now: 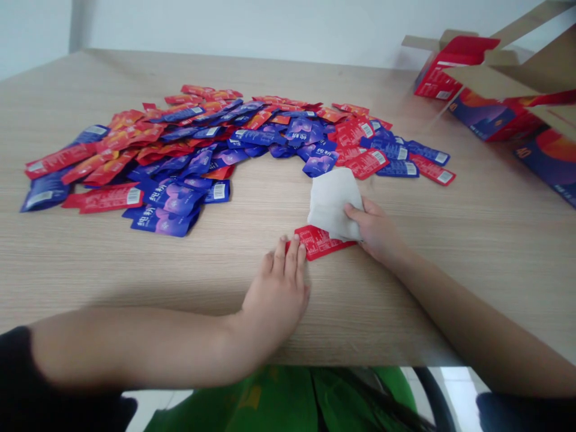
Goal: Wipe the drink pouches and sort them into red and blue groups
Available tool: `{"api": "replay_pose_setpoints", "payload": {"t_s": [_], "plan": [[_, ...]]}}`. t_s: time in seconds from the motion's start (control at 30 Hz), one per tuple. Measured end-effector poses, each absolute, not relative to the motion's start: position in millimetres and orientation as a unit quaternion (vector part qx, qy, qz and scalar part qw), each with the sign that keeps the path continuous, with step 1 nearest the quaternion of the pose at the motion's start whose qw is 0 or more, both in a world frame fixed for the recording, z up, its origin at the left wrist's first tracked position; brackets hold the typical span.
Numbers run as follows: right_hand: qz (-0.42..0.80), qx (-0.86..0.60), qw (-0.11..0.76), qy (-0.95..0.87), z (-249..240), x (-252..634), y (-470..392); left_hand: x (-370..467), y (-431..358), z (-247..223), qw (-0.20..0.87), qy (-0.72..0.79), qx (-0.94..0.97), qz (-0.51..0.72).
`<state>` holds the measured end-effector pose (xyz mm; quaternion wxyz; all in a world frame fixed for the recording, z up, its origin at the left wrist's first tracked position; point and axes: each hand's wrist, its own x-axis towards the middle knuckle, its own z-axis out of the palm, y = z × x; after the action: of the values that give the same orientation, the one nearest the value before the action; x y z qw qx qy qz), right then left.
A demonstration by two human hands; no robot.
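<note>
My right hand (378,231) pinches a folded white cloth (335,201) between thumb and fingers. Under the cloth's lower edge lies a flat red sachet (320,245), its printed back facing up. My left hand (281,285) rests with fingers stretched out on the sachet's left end, against the table. The cloth covers part of the sachet's upper side. Just beyond the cloth, a purple sachet (320,159) and a red sachet (366,162) lie at the near edge of the pile.
Many red and blue-purple sachets (193,141) form a wide, overlapping arc across the wooden table (189,282). At the right stand a red carton (454,69) and blue-and-red cartons (490,114) with raised flaps. A white wall (252,27) runs behind the table.
</note>
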<state>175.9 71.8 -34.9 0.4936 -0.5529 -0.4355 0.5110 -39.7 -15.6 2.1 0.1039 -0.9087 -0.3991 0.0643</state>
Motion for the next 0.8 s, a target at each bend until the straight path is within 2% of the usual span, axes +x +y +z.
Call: {"api": "replay_pose_setpoints", "payload": {"t_s": [0.23,0.33,0.43,0.53,0.7,0.8], "plan": [[0.523,-0.56,0.471,-0.437,-24,176,73,-38,-11,0,0.117,-0.382,-0.915,0.06],[0.412,-0.573,0.482,-0.519,-3,186,70,-37,-6,-2,0.103,-0.375,-0.92,0.045],[0.214,-0.598,0.474,-0.609,22,188,54,-36,-4,-3,0.095,-0.375,-0.922,0.034],[0.075,-0.589,0.385,-0.707,24,170,28,-35,-5,-2,0.098,-0.374,-0.922,0.03],[0.033,-0.534,0.176,-0.826,-17,133,8,-35,-7,-2,0.117,-0.373,-0.92,0.014],[0.009,-0.56,0.149,-0.815,-27,136,21,-35,-7,-4,0.139,-0.373,-0.918,0.004]]}}
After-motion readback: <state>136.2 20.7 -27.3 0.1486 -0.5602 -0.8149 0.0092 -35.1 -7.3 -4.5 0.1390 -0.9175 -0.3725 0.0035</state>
